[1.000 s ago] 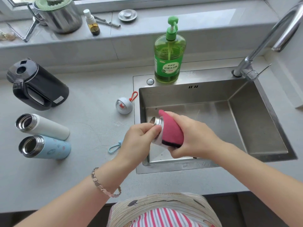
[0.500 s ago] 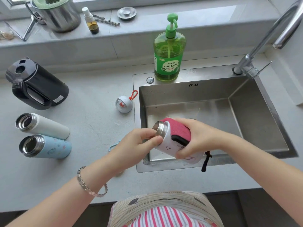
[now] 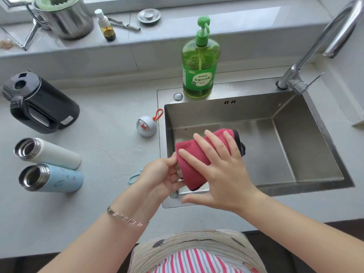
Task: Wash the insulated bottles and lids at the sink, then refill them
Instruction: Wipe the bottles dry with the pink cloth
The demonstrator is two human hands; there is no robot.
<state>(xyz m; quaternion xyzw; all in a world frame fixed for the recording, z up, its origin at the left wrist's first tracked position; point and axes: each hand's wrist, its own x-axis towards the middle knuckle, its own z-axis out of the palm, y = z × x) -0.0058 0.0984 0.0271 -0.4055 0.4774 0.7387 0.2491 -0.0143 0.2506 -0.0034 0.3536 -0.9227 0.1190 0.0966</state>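
Observation:
Over the sink's front left corner, my left hand pinches the steel neck of an insulated bottle. A pink cloth wrapped round it hides nearly all of the bottle. My right hand holds the cloth against the bottle, fingers spread over the top and thumb below. A white bottle and a light blue bottle lie uncapped on the counter at the left. A grey round lid with an orange loop sits beside the sink. A blue loop shows behind my left hand.
A green dish soap pump bottle stands on the sink's back rim. The tap arches over the right corner. A black kettle sits at the far left. On the windowsill are a steel pot, a small spray bottle and a metal strainer plug.
The pink cloth has spread from one side of the bottle to cover its whole body. My right hand has turned over the top, fingers now spread. The bottle's white side no longer shows.

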